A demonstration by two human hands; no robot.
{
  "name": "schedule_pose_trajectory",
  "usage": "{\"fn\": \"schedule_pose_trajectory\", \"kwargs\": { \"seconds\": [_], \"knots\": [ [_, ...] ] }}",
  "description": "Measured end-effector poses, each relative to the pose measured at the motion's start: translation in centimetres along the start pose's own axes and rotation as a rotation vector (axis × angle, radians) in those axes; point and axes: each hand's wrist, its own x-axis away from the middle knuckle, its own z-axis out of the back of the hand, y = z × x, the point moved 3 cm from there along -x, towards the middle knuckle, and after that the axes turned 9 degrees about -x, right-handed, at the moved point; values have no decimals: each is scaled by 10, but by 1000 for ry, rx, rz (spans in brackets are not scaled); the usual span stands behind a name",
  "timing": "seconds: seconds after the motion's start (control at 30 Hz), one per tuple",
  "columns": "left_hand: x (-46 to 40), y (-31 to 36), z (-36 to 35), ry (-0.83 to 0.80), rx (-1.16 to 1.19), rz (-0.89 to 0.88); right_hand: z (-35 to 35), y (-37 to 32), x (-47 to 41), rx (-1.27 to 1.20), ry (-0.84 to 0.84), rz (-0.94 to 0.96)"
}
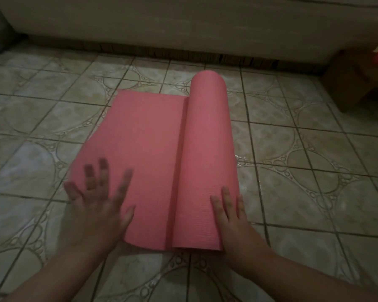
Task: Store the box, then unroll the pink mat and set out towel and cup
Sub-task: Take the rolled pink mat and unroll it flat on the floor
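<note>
The pink mat (140, 149) lies on the tiled floor, partly unrolled. Its flat part spreads to the left and the thick roll (207, 138) still stands along its right side. My left hand (96, 205) hovers or rests over the near left corner of the flat part, fingers spread and blurred. My right hand (231, 219) presses flat against the near right side of the roll, fingers straight. No box, towel or cup shows in this view.
Patterned beige floor tiles (314, 171) surround the mat. A long pale sofa or bed base (183, 25) runs along the back. A low wooden piece (354, 79) with something red on it stands at the far right.
</note>
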Motion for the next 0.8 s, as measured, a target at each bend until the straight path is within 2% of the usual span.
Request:
{"fn": "schedule_pose_trajectory", "kwargs": {
  "seconds": [0.07,0.2,0.27,0.37,0.5,0.57,0.7,0.8],
  "knots": [
    [-4,20,-16,-185,5,-23,-1,-2,-2,1,8,12],
    [6,47,-77,-679,140,36,0,1,2,-6,8,38],
    [11,49,-103,-845,147,7,-2,3,7,-23,-6,42],
    [15,53,-120,-909,147,-38,-12,5,18,-32,-77,33],
    [25,54,-124,-913,136,-3,-20,-1,24,-111,-115,-71],
    [26,53,-124,-904,139,-7,-15,-11,19,-155,-50,-113],
    [19,53,-120,-945,159,-4,8,-38,-16,-219,184,-111],
    [16,53,-117,-942,136,6,14,-41,-42,-221,237,-187]
  ]
}}
